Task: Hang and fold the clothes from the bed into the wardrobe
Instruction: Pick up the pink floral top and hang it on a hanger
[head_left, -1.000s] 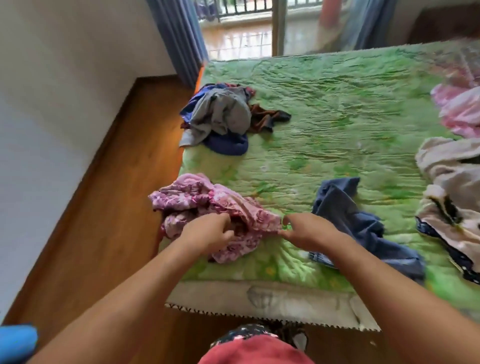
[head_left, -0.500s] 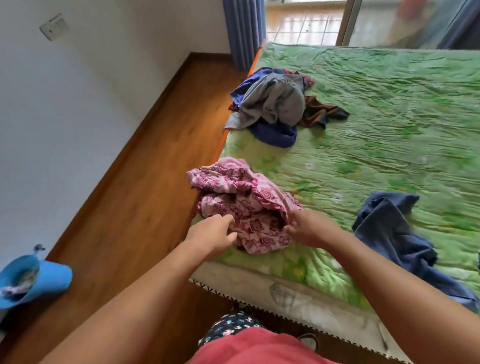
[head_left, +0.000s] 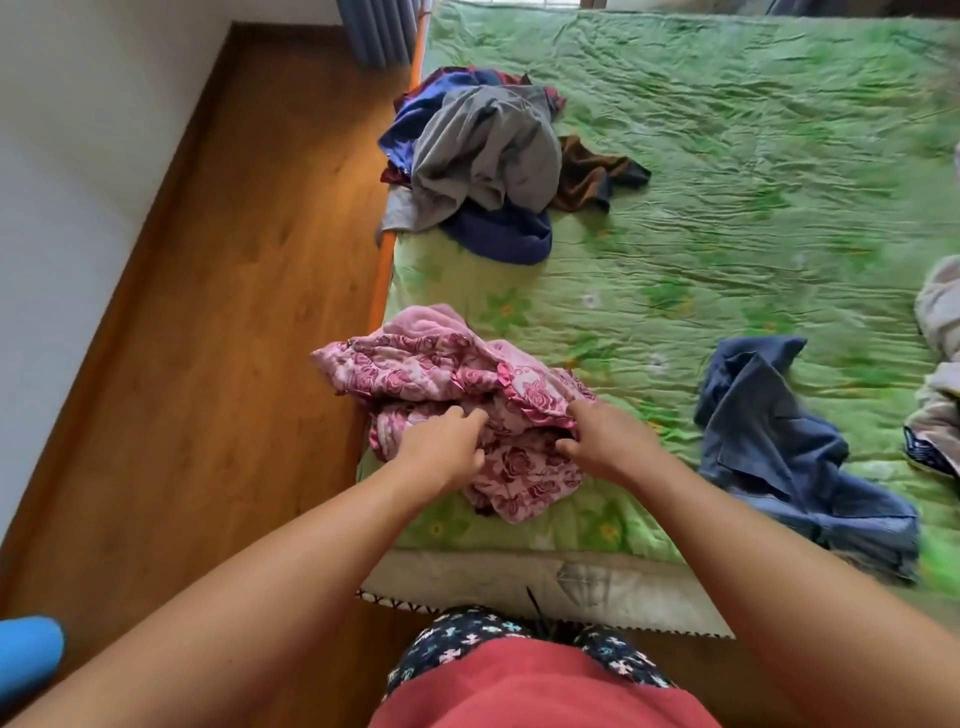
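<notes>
The pink floral garment (head_left: 415, 358) lies bunched at the near left corner of the bed (head_left: 727, 234), soft, light and limp by its look; the left hand (head_left: 441, 452) and right hand (head_left: 602, 441) each close a grip on its folds; taking the ruffled hem should spread it best.

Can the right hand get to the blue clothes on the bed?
Probably yes: the blue garment lies close beside the right hand, only bare bedcover between, though it holds the pink garment.
</notes>
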